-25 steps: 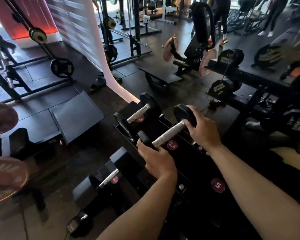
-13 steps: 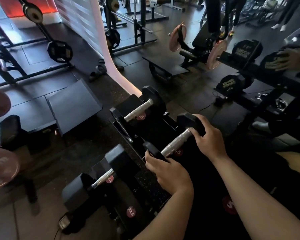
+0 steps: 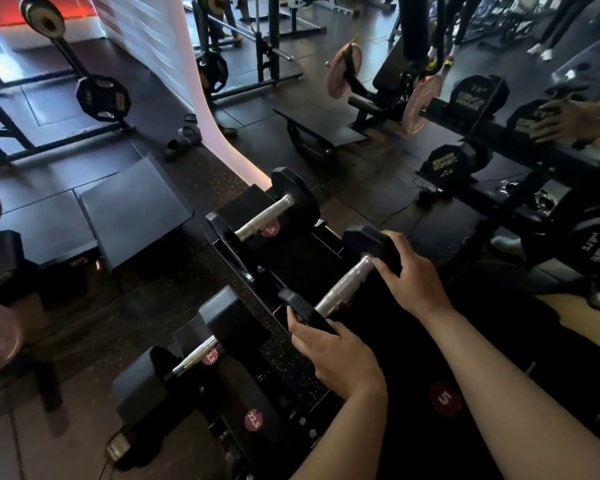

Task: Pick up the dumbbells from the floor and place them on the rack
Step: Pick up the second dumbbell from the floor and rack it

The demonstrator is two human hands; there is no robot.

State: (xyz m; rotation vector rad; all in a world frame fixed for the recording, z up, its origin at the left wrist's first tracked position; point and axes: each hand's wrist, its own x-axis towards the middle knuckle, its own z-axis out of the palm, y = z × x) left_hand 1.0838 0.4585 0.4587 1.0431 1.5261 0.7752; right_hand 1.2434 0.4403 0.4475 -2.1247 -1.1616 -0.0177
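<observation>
Gripping one small dumbbell (image 3: 340,284) by both ends right now — the left hand (image 3: 336,355) is wrapping its fingers around the near black head, and the right hand (image 3: 413,278) is clamping over the far head, thumb lying toward the knurled silver handle. Nobody's touching the handle itself; it's running diagonally between the two hands, bare and shiny. The dumbbell is sitting low over the top tier of the black rack (image 3: 291,258), though I honestly can't tell if it's resting on the cradle or hovering just above it, since it's too dark under there.

Just beyond the grip, up and to the left, a second small dumbbell (image 3: 267,213) is lying on the same tier with a red "5" sticker (image 3: 269,231) peeking out beneath its handle. Down and left of the left hand, a chunkier dumbbell (image 3: 194,355) is sitting on a lower tier, with a red sticker by its handle. Closer in, under the right forearm, another red "5" label (image 3: 444,399) is showing on the rack.

Farther out past the right hand, a mirror is reflecting hex dumbbells (image 3: 451,162) on a second rack — and pink weight plates (image 3: 343,69) are hanging off a machine.
</observation>
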